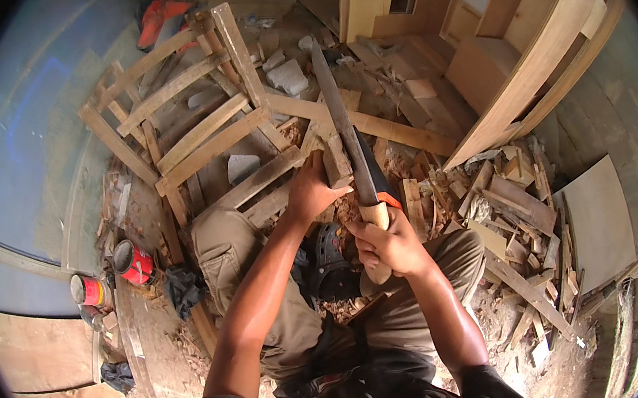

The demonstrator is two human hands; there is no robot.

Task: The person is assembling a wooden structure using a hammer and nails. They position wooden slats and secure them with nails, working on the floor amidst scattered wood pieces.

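Note:
My right hand (395,242) is closed round the wooden handle of a machete (342,119), whose long dark blade points away from me, tilted slightly left. Just left of the blade, my left hand (310,190) grips a short wooden block (338,161), fingers over its far side and thumb toward the blade. Whether blade and block touch I cannot tell. A black and orange object (390,198) shows partly behind the machete, its kind hidden. Beneath my left hand runs a wooden slat (257,179), next to my bent left knee.
A slatted wooden frame (204,102) stands ahead on the left. Scrap wood (519,213) is heaped at the right, beside a thin panel (597,220). Two red cans (134,263) sit at the left. A large wooden frame (545,59) leans at the far right; stone chunks (288,77) lie ahead.

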